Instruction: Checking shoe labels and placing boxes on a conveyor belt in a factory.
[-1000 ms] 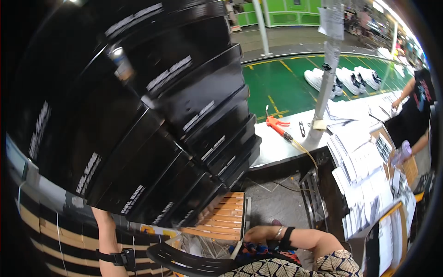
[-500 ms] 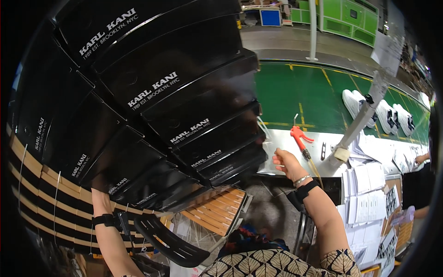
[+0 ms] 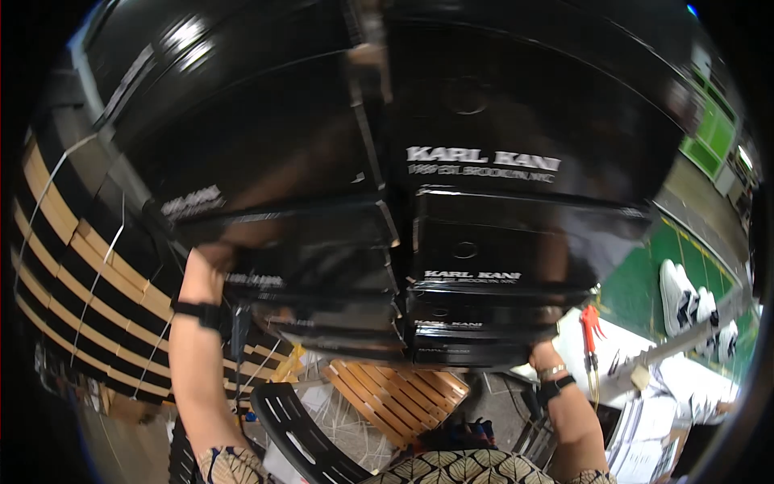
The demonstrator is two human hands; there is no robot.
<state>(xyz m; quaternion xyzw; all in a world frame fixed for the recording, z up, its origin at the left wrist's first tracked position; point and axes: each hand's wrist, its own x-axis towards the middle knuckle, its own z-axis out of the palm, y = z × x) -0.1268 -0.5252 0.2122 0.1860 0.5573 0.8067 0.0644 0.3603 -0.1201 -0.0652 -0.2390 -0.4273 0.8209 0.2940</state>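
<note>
Left hand point(image 3: 208, 264), right hand point(image 3: 546, 356) partly hidden by black boxes point(image 3: 492, 222); cannot tell grip.

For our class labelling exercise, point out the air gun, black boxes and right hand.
Red air gun point(image 3: 590, 329), head view: its body.
Black boxes point(image 3: 484, 121), head view: one box's front.
Right hand point(image 3: 545, 356), head view: visible part.

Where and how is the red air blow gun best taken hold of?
The red air blow gun is probably best taken by its slim body, from the right: its lever flares out there, the yellow hose trails off the near end, and black shoe boxes crowd its far left.
</note>
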